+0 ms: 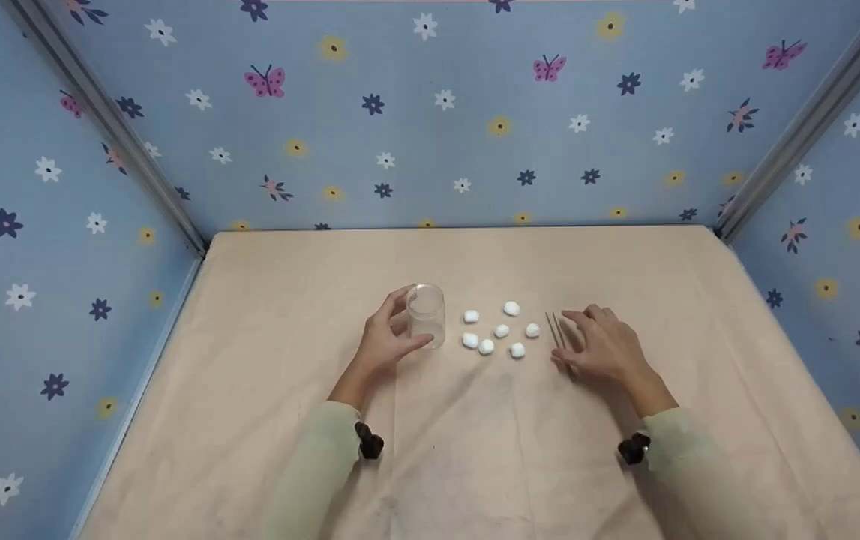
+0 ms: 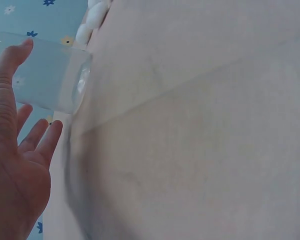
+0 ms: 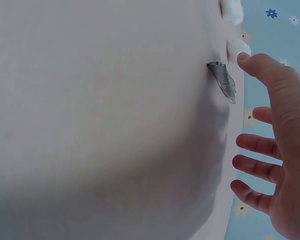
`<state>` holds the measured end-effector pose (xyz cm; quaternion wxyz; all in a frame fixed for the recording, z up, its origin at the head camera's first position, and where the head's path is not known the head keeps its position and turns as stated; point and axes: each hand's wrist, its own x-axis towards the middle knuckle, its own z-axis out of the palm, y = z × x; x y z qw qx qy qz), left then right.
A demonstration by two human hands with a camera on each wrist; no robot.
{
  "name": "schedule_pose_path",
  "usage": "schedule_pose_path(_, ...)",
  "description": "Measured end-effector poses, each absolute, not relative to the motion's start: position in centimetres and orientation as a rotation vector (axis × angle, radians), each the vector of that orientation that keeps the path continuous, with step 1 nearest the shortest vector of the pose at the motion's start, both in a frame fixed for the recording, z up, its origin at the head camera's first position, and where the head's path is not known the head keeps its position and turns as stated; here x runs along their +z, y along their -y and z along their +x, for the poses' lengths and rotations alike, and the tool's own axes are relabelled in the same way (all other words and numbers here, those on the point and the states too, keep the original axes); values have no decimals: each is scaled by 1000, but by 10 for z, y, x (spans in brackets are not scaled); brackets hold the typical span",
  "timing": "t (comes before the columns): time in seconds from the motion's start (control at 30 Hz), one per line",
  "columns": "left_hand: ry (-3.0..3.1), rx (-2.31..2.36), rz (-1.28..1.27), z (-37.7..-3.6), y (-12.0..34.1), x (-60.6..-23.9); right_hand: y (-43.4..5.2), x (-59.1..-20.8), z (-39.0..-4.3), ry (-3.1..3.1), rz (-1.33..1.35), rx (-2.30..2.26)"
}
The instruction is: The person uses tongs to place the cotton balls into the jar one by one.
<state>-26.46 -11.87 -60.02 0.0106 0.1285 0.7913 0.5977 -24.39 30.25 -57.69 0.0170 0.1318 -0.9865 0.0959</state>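
Observation:
My left hand (image 1: 386,334) is curved round a clear cup (image 1: 427,315) that stands upright on the cloth. In the left wrist view the thumb of that hand (image 2: 20,130) lies across the near side of the cup (image 2: 45,75), the index finger is hidden behind it, and the other fingers spread below. On the right, my right hand (image 1: 603,346) hovers over metal tweezers (image 1: 558,337), thumb and forefinger apart on either side of them. The right wrist view shows its fingers spread and one end of the tweezers (image 3: 224,82) near the thumb. Several white cotton balls (image 1: 501,331) lie between the hands.
A beige cloth (image 1: 310,277) with creases covers the table. Blue patterned panels (image 1: 430,135) stand behind it and at both sides, with grey posts (image 1: 797,127) at the far corners. Dark devices (image 1: 370,441) sit on both wrists by the pale green sleeves (image 1: 317,457).

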Motion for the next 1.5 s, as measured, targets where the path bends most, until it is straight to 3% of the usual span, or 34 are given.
schedule_pose_path(1.5, -2415, 1872, 313, -265, 115, -613, -300, -591, -243, 3096, 323, 577)
